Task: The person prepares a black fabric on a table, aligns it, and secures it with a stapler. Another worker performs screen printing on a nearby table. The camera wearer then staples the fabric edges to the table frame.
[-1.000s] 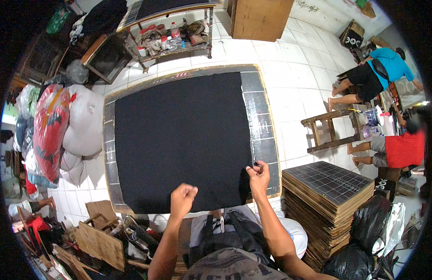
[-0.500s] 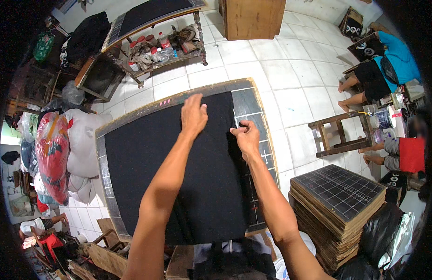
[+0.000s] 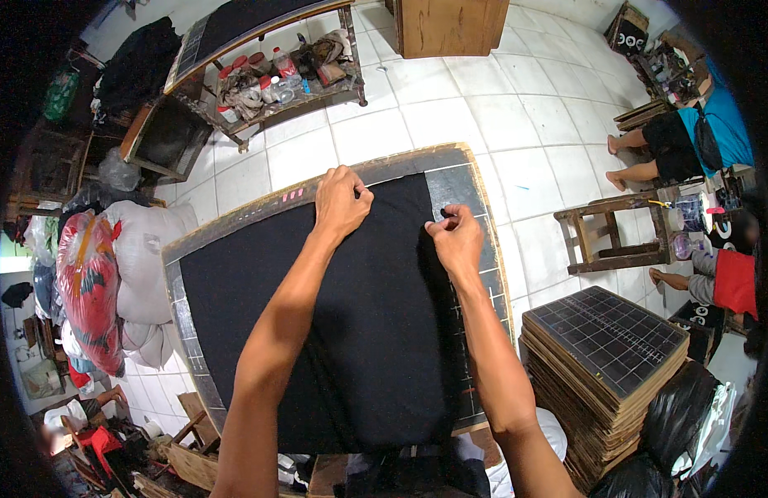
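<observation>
A large black cloth (image 3: 371,349) lies on a dark board (image 3: 446,187) with white grid lines and worn wooden edges. My left hand (image 3: 342,203) is on the cloth near its far edge, fingers curled together on the fabric. My right hand (image 3: 457,242) is at the cloth's right edge near the far corner, thumb and finger pinched on it. Shadowed folds run down the cloth between my forearms and along the right edge.
A stack of gridded boards (image 3: 604,332) stands right, beside black plastic bags (image 3: 675,415) and near a wooden stool (image 3: 612,232). Two people (image 3: 716,129) (image 3: 728,282) are at the right. Stuffed sacks (image 3: 93,290) lie left; a cluttered shelf table (image 3: 288,83) stands beyond the board.
Both my hands have moved forward from the near part of the cloth toward its far edge. Folds have appeared in the cloth and its near edge has shifted toward me.
</observation>
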The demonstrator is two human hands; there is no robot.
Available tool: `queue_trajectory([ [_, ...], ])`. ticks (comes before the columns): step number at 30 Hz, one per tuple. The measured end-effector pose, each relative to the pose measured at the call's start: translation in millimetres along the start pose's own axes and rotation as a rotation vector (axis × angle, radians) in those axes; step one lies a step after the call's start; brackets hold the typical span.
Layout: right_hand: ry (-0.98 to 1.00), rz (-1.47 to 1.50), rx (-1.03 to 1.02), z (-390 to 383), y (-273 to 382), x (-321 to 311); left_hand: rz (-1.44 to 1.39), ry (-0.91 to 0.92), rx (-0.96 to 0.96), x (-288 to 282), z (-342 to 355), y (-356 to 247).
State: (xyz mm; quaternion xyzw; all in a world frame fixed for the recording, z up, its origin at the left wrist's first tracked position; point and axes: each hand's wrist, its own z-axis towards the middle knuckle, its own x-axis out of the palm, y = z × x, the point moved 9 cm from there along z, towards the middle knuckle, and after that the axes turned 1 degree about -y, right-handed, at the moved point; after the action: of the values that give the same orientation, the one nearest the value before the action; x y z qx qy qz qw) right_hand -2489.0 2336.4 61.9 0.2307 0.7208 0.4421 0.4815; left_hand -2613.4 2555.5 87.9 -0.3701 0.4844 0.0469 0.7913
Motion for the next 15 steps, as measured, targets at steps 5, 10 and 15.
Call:
queue_trajectory([
  [5, 0.016, -0.047, 0.015, -0.5, 2.8, 7.8, -0.02, -0.012, -0.01, 0.4, 1.3, -0.6],
  [10, -0.006, -0.071, 0.015, 1.3, 0.3, 7.9, 0.034, -0.047, 0.029, 2.1, -2.9, -6.3],
  [15, -0.009, -0.089, 0.029, 2.0, 1.0, 8.1, -0.03, -0.071, 0.003, -1.5, -4.2, -2.1],
])
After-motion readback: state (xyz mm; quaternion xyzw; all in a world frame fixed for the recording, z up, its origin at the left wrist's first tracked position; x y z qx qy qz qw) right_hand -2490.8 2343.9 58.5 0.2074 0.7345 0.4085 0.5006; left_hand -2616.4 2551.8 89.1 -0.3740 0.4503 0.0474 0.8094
